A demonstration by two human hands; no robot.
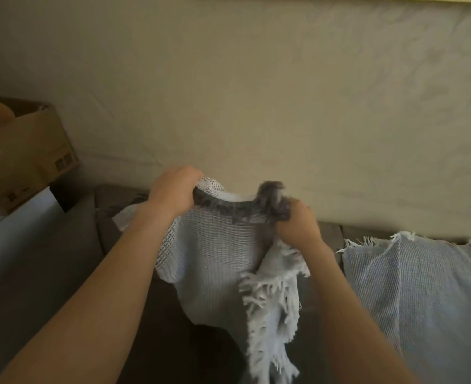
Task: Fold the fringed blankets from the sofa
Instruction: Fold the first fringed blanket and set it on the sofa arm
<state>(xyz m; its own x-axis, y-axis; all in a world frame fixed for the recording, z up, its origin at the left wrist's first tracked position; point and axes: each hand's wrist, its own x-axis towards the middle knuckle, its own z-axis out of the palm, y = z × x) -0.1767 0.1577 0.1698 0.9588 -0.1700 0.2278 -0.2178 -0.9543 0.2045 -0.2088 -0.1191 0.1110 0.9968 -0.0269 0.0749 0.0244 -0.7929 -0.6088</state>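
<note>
Blanket of white waffle-weave cloth with fringed edges [217, 259], held up in the air by both hands, in front of cream-coloured wall [256, 92] and above dark brown-grey sofa [168, 336]. Left hand [173, 191] closed over the top edge at the left corner, fingers curled round the cloth, back of the hand toward the camera. Right hand [298, 227] gripping the top edge at the other side, with a bunch of fringe gathered above the knuckles; blurred there, so single fingers not possible to tell. Between the two hands, top edge sagging a little. Below the right hand, a folded-over part hanging down with long white fringe. Lower end of the blanket reaching down toward the sofa seat. Second white waffle-weave fringed blanket [422, 286] lying spread on the sofa at the right, well apart from the hands. At the far left, brown cardboard box [35, 151] standing on white table [21, 217], beside the sofa.
</note>
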